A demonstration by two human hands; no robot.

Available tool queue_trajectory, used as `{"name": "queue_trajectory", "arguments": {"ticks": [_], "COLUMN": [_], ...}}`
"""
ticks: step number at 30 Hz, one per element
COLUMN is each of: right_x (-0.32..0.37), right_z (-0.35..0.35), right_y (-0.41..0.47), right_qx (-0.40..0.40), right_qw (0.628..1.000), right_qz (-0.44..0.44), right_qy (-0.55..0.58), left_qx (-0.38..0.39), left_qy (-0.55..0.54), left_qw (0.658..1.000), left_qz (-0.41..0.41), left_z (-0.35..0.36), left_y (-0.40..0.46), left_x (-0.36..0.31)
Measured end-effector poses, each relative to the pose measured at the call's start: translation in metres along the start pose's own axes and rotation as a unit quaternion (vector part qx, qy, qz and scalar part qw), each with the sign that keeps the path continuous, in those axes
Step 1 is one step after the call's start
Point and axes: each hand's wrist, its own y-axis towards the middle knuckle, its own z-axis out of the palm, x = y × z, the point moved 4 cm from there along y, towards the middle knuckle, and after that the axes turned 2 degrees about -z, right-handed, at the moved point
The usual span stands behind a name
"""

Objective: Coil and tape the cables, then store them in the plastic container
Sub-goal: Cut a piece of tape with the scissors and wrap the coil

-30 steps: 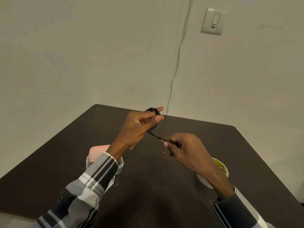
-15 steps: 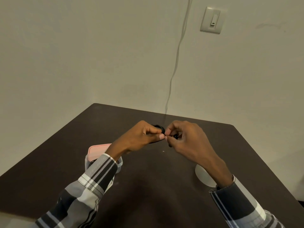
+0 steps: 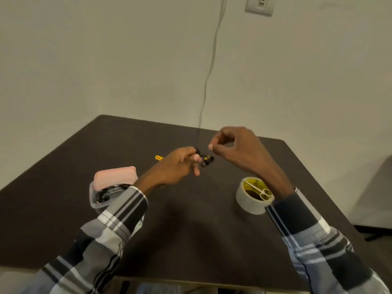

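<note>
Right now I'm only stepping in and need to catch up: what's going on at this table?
A person in a plaid shirt is bundling a small black cable. The left hand grips the coiled black cable, which carries a bit of yellow, above the dark table. The right hand hangs just beside it, thumb and forefinger pinched together; whether they hold anything is unclear. A tape roll with small scissors lying across it waits at the right, and the plastic container with its pink lid sits at the left.
</note>
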Motion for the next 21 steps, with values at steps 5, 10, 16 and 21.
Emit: {"name": "queue_trajectory", "arguments": {"ticks": [5, 10, 16, 21], "right_x": [-0.038, -0.083, -0.110, -0.122], "right_z": [-0.038, -0.044, -0.022, -0.016], "right_y": [-0.023, -0.053, -0.074, -0.072], "right_qx": [-0.039, 0.051, 0.177, 0.161], "right_qw": [0.997, 0.978, 0.941, 0.933], "right_qz": [0.057, 0.153, 0.198, 0.200], "right_qy": [-0.031, -0.131, -0.207, -0.252], "left_qx": [-0.030, -0.051, -0.043, -0.058], "left_qy": [-0.199, -0.393, -0.423, -0.423], "left_qw": [0.977, 0.901, 0.881, 0.876], "left_qz": [-0.076, -0.174, -0.208, -0.224], "left_z": [0.027, 0.052, 0.070, 0.074], "left_y": [0.008, 0.018, 0.023, 0.018], "left_x": [0.020, 0.023, 0.022, 0.024]}}
